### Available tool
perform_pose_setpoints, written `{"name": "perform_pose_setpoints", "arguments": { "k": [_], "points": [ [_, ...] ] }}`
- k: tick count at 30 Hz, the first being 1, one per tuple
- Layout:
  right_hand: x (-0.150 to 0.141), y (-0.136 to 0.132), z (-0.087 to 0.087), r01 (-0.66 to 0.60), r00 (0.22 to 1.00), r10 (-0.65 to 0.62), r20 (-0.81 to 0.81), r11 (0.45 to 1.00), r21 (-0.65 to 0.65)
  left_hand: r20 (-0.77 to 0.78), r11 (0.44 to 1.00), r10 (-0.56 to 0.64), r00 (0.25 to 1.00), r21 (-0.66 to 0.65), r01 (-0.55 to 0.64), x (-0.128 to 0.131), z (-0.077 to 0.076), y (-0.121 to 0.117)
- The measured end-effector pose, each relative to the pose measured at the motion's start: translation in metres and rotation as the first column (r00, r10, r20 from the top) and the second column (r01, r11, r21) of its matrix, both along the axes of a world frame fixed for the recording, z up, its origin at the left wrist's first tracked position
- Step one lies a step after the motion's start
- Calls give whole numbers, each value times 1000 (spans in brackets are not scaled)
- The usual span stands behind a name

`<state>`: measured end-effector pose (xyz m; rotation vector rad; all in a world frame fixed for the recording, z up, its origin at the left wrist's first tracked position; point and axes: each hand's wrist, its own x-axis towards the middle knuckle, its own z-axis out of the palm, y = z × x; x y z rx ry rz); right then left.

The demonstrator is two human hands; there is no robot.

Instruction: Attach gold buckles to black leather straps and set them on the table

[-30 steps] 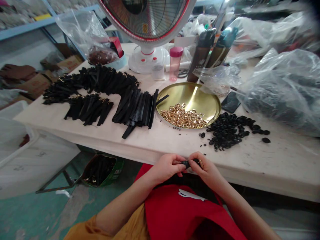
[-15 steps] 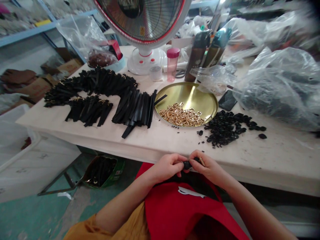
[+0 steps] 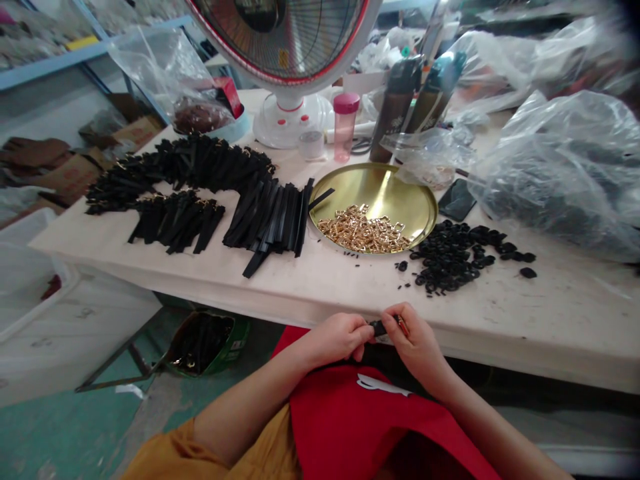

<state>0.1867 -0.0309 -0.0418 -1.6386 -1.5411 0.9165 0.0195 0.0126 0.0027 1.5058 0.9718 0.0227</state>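
Observation:
Just off the table's front edge, my left hand and my right hand pinch a short black strap between them. A small gold buckle shows at the right fingers, partly hidden. Beyond my hands, a gold round tray bears a heap of gold metal buckles. Right of it lies a pile of small black loops. Flat black straps are stacked to the tray's left, one strap end resting over its rim. Finer detail between my fingertips is hidden.
Bundles of black straps with gold fittings cover the table's left side. A fan, a pink-lidded cup and dark bottles stand behind. Clear plastic bags and a phone lie right. A green bin sits below.
My right hand has turned more upright and shifted slightly right. My left fingers have closed in further, and the black strap between the hands now looks flatter and straighter.

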Motion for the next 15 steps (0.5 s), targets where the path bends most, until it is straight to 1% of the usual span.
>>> {"name": "perform_pose_setpoints", "arguments": {
  "k": [3,5,8,11,15],
  "points": [
    [-6,0,-6,89,996,-89,-11,996,-2,-16,998,-17,1000,58,18,1,-6,3],
    [-9,0,-9,126,991,-127,-41,992,-18,-19,998,-18,1000,64,19,0,-11,4],
    [-11,-1,-14,137,981,-148,-123,986,-92,1,1000,-25,1000,18,25,-3,-17,4],
    [-12,-1,-14,119,967,-152,-205,979,-165,38,999,-14,999,-28,15,-6,-17,3],
    [-13,-1,-8,112,970,-141,-200,983,-146,83,991,62,995,-125,-52,-8,-12,1]
  ]
}}
